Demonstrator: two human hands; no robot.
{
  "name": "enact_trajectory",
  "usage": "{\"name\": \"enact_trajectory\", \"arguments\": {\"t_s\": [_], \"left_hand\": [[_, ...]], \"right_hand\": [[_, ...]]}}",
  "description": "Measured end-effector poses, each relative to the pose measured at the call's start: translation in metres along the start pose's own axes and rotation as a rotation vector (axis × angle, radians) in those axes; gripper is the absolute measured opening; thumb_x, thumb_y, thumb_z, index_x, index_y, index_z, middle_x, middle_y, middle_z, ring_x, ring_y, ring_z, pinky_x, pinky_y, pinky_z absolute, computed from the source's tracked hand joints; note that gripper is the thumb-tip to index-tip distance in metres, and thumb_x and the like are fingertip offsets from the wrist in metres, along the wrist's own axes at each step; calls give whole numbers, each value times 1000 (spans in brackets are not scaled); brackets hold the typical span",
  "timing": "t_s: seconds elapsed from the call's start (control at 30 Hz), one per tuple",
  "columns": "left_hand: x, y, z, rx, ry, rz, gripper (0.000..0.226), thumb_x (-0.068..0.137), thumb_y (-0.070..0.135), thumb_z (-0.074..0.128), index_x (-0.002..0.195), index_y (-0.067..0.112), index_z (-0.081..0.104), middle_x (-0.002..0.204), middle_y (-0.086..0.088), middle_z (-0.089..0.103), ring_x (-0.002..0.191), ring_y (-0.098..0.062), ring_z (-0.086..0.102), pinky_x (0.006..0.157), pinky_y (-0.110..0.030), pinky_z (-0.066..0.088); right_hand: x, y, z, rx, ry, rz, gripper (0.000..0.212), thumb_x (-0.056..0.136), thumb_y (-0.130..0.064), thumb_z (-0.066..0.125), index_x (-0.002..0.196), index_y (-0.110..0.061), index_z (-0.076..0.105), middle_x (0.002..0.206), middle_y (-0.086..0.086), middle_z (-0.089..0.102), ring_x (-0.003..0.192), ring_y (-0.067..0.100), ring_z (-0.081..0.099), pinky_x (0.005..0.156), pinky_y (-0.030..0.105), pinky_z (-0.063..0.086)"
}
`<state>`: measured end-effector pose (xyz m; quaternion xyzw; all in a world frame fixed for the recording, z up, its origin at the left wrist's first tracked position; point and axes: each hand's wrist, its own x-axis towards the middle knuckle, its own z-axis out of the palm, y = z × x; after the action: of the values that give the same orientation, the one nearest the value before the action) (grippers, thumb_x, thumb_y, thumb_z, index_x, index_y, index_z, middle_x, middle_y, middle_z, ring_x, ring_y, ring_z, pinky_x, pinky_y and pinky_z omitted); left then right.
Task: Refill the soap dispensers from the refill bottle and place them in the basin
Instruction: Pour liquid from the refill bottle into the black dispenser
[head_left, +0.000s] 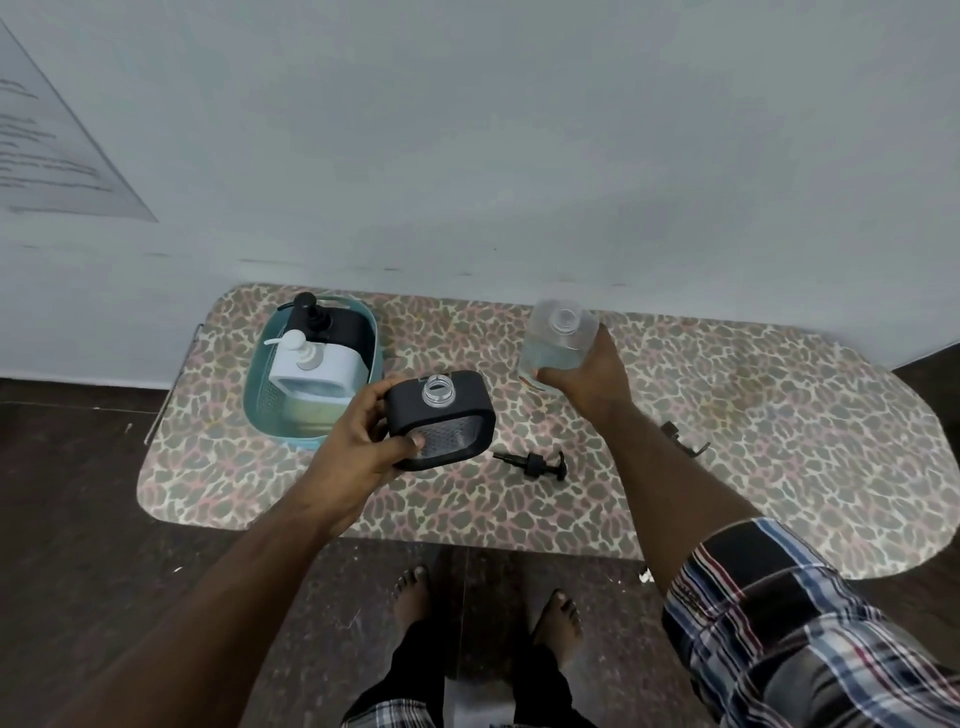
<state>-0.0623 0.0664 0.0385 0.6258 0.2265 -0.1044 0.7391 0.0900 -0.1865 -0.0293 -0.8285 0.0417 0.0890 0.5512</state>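
My left hand (363, 441) grips a black soap dispenser (441, 418) by its left side, its clear neck uncapped and facing up. Just right of it on the board lies its black pump head (535, 462). My right hand (587, 379) holds the clear refill bottle (558, 335) upright at the back of the board, cap off, with pale liquid inside. A teal basin (265, 405) at the left holds a white dispenser (311, 369) and a black dispenser (322, 322), both with their pumps on.
Everything rests on a leopard-print ironing board (727, 415) set against a white wall. A small dark metal clip (685, 439) lies right of my right forearm. My bare feet (488, 603) stand on the dark floor below the board's near edge.
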Motion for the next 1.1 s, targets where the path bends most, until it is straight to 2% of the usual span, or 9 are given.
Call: {"name": "enact_trajectory", "arguments": {"t_s": [0.17, 0.2, 0.3, 0.4, 0.57, 0.77, 0.87, 1.0, 1.1], "left_hand": [[-3, 0, -8, 10, -5, 1, 59, 90, -17, 61, 134, 22, 56, 128, -5, 65, 115, -24, 66, 80, -39, 63], [-3, 1, -9, 15, -9, 2, 59, 90, -17, 61, 135, 21, 55, 130, -6, 65, 116, -25, 66, 79, -37, 64], [-4, 4, -13, 26, -24, 9, 59, 90, -17, 62, 134, 23, 56, 131, -7, 65, 119, -28, 65, 76, -34, 63], [-7, 9, -17, 34, -37, 16, 59, 89, -16, 64, 131, 26, 57, 130, -6, 65, 123, -31, 64, 82, -41, 63], [-17, 26, -24, 64, -50, 41, 60, 89, -13, 65, 134, 25, 57, 127, -5, 68, 123, -34, 64, 83, -45, 62], [-26, 71, -27, 40, -104, 146, 61, 85, -6, 72, 137, 23, 56, 123, -6, 68, 120, -34, 65, 95, -65, 55], [-33, 94, -25, 39, -168, 207, 62, 77, 10, 74, 135, 25, 59, 125, -3, 70, 114, -25, 70, 88, -60, 60], [-45, 125, -23, 66, -227, 303, 56, 80, 14, 71, 134, 24, 61, 126, -4, 71, 108, -23, 71, 85, -61, 58], [-52, 147, -17, 89, -259, 383, 52, 81, 15, 70, 131, 24, 62, 125, -3, 73, 102, -21, 73, 75, -49, 63]], "right_hand": [[-23, 8, 5, -40, -24, -13, 75, 60, -34, 90, 127, -30, 57, 118, -5, 68, 106, 15, 68, 85, 41, 60], [-31, 7, 5, -41, -38, -6, 73, 60, -33, 90, 126, -30, 58, 117, -3, 68, 106, 15, 68, 84, 40, 60], [-54, 2, 5, -28, -53, 1, 72, 65, -20, 91, 127, -23, 55, 120, -1, 64, 107, 13, 64, 79, 23, 53], [-71, -7, -2, -9, -38, -3, 71, 67, -15, 91, 126, -25, 53, 121, -2, 62, 106, 11, 62, 77, 18, 48], [-86, -47, -22, 51, -9, -64, 75, 59, -25, 90, 125, -33, 55, 117, -7, 68, 107, 15, 68, 90, 47, 59], [-97, -122, -41, 26, -4, -234, 74, 65, -22, 86, 127, -42, 51, 119, -11, 65, 109, 10, 65, 92, 42, 58], [-99, -155, -46, 14, 13, -306, 73, 63, -25, 84, 125, -43, 51, 117, -8, 64, 106, 10, 65, 93, 44, 58], [-102, -200, -57, -1, 60, -409, 70, 64, -24, 82, 121, -51, 52, 116, -17, 66, 109, 5, 65, 96, 44, 57], [-107, -229, -64, -41, 81, -508, 72, 68, -19, 83, 125, -50, 51, 117, -16, 65, 111, 5, 64, 96, 38, 56]]}}
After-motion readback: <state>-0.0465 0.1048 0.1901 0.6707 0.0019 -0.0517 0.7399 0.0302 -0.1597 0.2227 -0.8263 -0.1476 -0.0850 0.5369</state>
